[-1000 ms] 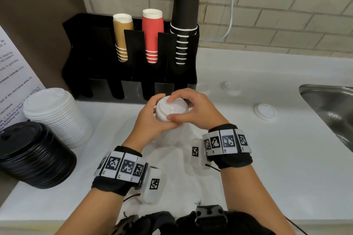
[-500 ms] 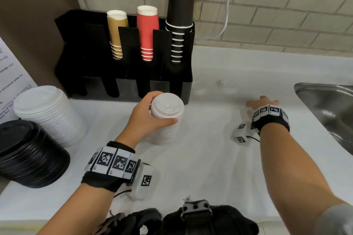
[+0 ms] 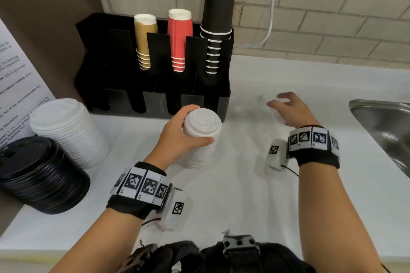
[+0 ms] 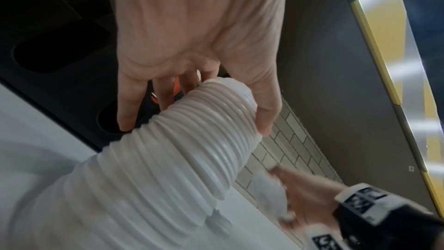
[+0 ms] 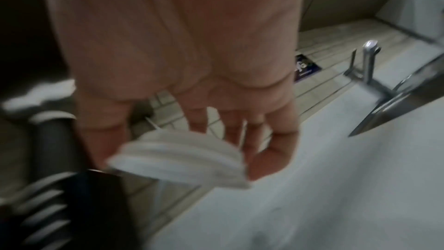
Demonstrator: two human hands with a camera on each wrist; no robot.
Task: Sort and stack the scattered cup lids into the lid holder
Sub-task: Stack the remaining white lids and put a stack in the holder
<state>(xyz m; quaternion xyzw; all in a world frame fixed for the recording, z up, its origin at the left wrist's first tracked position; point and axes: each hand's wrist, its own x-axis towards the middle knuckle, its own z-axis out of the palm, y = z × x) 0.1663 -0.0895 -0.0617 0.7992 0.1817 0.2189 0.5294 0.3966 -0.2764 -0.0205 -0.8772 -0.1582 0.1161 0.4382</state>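
- The small white lid stack [image 3: 200,139] is standing upright on the white counter [image 3: 244,195], just in front of the black cup-and-lid holder [image 3: 115,86] at its right end.
- The left hand [image 3: 177,137] is gripping the stack near its top, with the thumb [image 4: 266,113] on one side and the fingers [image 4: 129,105] curled round the other.
- The right hand [image 3: 292,113] is pinching a loose white lid [image 5: 182,159] between thumb and fingertips, off the counter and near the back edge; motion blur is hiding the finer detail.
- Judging by this, the gathering step is in hand: a scattered lid is being carried toward the stack.
- The next move is calling for the lid to be turned dome up, centred over the stack and pressed on while the left hand is steadying the column.
- Another loose lid [image 3: 237,102] is lying faintly by the holder's right end.
- A larger white lid stack [image 3: 68,131] and a black lid stack [image 3: 42,175] are sitting by the counter's left edge; the steel sink [image 3: 386,126] is at the right.
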